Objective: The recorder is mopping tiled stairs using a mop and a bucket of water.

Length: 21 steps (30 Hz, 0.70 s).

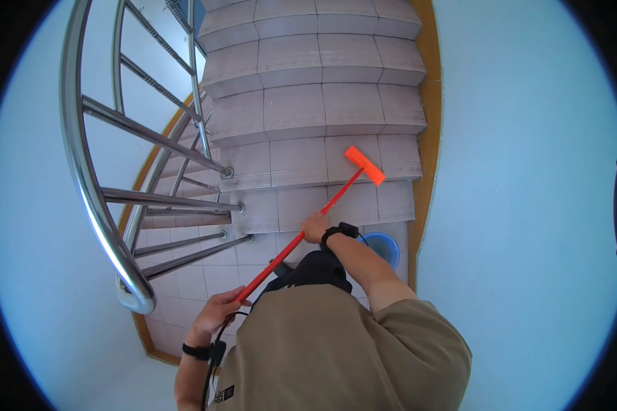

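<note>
A sponge mop [279, 255] with a red pole and a bright orange head slants up and to the right in front of me. Its head [365, 166] is at a tiled stair tread [298, 161], close to the step's front edge. My right hand [315, 227] is closed around the middle of the pole. Lower down, near the pole's end, my left hand [221, 309] grips it with the fingers wrapped partly around. Both wrists wear black bands with small dark devices.
A blue bucket [393, 245] stands on the floor beside my right forearm, partly hidden by it. Tiled stairs [291, 106] rise ahead. A steel railing [82, 164] curves along the left. A pale wall [514, 192] with a brown skirting [430, 116] borders the right.
</note>
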Available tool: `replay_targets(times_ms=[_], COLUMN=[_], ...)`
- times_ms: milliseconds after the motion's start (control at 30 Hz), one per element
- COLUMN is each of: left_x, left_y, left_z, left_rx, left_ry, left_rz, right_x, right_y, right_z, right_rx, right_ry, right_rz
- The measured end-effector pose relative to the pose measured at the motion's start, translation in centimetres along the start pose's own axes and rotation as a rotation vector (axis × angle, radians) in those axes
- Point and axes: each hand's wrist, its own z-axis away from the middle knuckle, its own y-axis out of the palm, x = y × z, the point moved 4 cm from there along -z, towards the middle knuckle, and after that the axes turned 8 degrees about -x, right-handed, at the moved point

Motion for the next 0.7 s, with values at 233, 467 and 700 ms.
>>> replay_targets(times_ms=[233, 467, 700], left_x=[6.1, 7.1, 6.5], left_y=[-7.5, -10.2, -8.1], left_z=[5.2, 8.5, 5.2], left_rx=[-0.124, -0.192, -0.142], left_ry=[-0.011, -0.022, 0.018], left_rz=[0.139, 0.163, 0.159], right_x=[11.2, 16.5, 11.9], right_y=[1.0, 1.5, 0.6], right_z=[-2.3, -3.0, -3.3], right_rx=[0.012, 0.077, 0.059], right_ry=[-0.115, -0.161, -0.140], right_rz=[-0.027, -0.050, 0.002])
